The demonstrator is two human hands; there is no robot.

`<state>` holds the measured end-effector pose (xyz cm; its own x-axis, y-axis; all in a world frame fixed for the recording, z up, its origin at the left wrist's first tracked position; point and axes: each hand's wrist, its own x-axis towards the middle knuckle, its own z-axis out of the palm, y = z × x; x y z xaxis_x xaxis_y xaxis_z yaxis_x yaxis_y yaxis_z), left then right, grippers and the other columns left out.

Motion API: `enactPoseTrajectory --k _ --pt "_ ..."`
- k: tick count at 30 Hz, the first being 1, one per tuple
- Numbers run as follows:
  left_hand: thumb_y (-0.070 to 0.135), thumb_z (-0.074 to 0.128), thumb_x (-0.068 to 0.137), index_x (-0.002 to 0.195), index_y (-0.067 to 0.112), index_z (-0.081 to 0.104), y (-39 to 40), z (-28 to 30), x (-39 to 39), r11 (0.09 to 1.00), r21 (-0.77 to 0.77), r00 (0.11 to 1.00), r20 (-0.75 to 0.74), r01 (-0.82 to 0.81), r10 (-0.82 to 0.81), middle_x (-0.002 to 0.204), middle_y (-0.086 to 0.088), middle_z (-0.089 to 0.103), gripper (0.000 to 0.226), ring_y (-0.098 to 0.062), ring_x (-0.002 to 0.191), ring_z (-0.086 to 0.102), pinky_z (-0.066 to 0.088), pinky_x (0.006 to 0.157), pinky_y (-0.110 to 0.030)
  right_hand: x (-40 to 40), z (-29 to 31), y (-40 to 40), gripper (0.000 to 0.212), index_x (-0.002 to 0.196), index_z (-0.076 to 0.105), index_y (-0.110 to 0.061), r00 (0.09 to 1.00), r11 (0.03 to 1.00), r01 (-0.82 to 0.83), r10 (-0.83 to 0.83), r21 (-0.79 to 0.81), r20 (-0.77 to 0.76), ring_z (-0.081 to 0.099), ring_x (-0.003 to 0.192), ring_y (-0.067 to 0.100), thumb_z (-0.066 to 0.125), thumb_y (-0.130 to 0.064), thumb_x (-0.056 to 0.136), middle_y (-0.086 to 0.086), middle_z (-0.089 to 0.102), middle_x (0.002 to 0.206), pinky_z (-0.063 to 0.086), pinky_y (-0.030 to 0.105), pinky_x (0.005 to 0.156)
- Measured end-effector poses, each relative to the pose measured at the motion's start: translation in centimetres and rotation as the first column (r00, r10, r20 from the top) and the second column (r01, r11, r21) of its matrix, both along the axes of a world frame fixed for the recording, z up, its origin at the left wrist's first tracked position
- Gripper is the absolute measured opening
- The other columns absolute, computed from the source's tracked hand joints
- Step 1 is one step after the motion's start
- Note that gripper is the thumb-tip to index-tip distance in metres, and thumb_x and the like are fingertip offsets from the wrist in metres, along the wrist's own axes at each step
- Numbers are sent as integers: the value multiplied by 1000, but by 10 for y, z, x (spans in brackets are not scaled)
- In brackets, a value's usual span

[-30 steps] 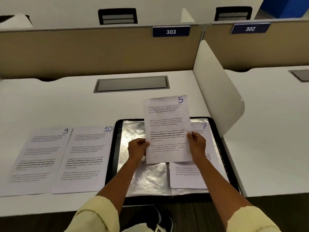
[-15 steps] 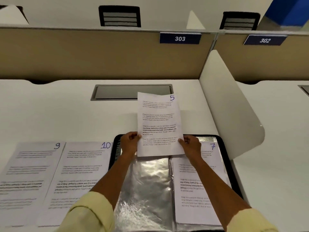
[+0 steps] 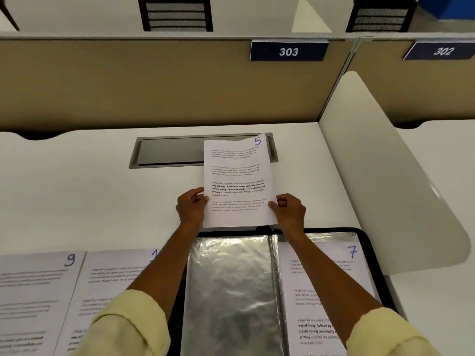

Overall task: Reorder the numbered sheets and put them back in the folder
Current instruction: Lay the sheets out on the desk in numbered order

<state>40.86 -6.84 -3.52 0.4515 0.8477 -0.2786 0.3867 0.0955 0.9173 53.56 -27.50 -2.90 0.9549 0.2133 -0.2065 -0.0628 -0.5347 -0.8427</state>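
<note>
Currently both hands hold sheet 5 [image 3: 237,181] just beyond the far edge of the open folder [image 3: 370,242], over the bare white surface [image 3: 90,191]. Left hand [image 3: 191,210] pinches the sheet's lower left edge; right hand [image 3: 289,213] pinches the lower right edge, thumb on the printed face. Each grip is closed on the paper. Top right corner of the sheet curls slightly; the top edge overlaps the grey cable hatch [image 3: 169,152] in view.

Layout: sheet 9 [image 3: 33,291] and a second sheet [image 3: 110,283] lie flat side by side on the surface left of the folder. The second sheet's number is mostly hidden by the left forearm, only a "1" stroke showing. Sheet 7 [image 3: 321,291] sits on the folder's right side. The left sleeve [image 3: 231,291] looks empty, glare only.

Judgement: the step in hand is staging sheet 5 on the surface beyond the folder, as part of sorting.

Notes for doing it well:
- Lower the near edge first, then let the far edge fall, so air does not skate the sheet sideways.
- Keep it number-up and square to the surface edge, so the digit stays readable.
- Land it short of the hatch if possible; a recess could snag or tilt the paper.
- Leave it apart from the folder's rim, so turning a sleeve will not drag it.
- Release both pinches together to avoid rotation.
</note>
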Motion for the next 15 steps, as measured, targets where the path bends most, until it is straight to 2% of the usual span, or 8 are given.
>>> enactPoseTrajectory --k 2,6,15 --pt "2 69 88 119 6 69 5 -2 5 999 51 999 -31 -11 12 97 -9 71 31 -19 88 65 53 96 -34 2 -4 8 20 103 67 -4 1000 1000 -14 14 -8 15 60 79 14 76 -14 88 1 64 86 49 15 73" --pt "2 71 86 114 5 71 21 -9 12 993 113 997 -69 -20 28 101 -13 72 28 -25 92 67 53 97 -39 6 -12 24 24 107 67 -3 999 999 -31 31 -20 24 61 82 15 76 -15 88 5 68 93 45 15 72" --pt "-1 74 81 119 4 68 34 -16 19 988 135 984 -167 77 -54 105 -14 70 38 -25 96 65 50 100 -36 4 -25 37 36 120 63 -2 999 996 -2 6 -87 45 62 89 19 76 -14 88 13 70 109 46 23 81"
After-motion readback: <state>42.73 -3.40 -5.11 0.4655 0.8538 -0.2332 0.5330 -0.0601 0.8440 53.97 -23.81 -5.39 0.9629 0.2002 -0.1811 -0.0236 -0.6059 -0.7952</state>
